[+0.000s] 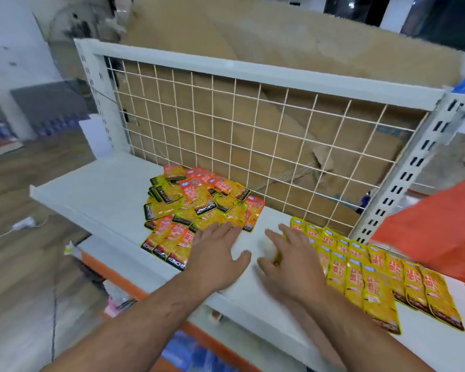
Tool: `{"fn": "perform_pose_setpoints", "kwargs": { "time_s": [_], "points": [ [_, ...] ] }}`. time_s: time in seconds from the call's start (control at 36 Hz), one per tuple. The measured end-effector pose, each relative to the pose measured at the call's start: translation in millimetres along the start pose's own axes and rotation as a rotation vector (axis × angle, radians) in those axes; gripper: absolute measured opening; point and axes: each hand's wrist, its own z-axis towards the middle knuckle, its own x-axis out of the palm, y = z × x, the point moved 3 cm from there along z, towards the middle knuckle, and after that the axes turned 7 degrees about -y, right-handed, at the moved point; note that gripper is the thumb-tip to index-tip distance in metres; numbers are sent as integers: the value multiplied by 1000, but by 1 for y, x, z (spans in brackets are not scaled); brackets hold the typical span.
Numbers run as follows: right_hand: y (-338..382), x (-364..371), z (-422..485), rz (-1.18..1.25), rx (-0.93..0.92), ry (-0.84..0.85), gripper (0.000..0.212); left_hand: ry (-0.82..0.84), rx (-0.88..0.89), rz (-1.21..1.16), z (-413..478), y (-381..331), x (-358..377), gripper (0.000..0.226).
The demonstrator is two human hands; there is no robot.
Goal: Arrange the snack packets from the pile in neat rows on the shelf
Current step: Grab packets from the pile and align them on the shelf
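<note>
White metal shelf (105,183), backed by a wire grid (226,124) and flattened cardboard (279,44), carries a loose pile (199,202) of yellow and orange snack packets at its middle. Overlapping rows (373,277) of yellow packets lie to the right. A person's left hand (215,245) lies flat, fingers spread, grip open, fingertips touching the pile's near edge. The right hand (287,253), blurred, sits at the rows' left end; whether its grip holds a packet cannot be told. Likely step: fetching more packets. Next, the left hand must pinch 1 free.

Pile (199,205) left on shelf (97,183), rows (373,275) right.
</note>
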Motion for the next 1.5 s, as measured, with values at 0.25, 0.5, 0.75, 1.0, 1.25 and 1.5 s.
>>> {"fn": "perform_pose_setpoints", "kwargs": {
  "time_s": [0.25, 0.5, 0.75, 1.0, 1.25, 1.5],
  "points": [
    [95, 50, 53, -4, -32, -59, 59, -58, -22, 9, 30, 118, -31, 79],
    [161, 88, 102, -89, -10, -47, 56, -6, 21, 57, 67, 194, -54, 68],
    [180, 111, 141, -183, 40, 39, 60, -44, -26, 21, 130, 232, -53, 64],
    [182, 119, 166, -247, 140, 122, 60, 76, -159, -127, 172, 242, -47, 46],
    [181, 116, 178, -160, 247, 64, 62, -16, -218, -296, 183, 239, -46, 43],
    [182, 110, 178, 79, 369, -10, 42, -193, -476, -610, 181, 247, -65, 22]
  ]
}}
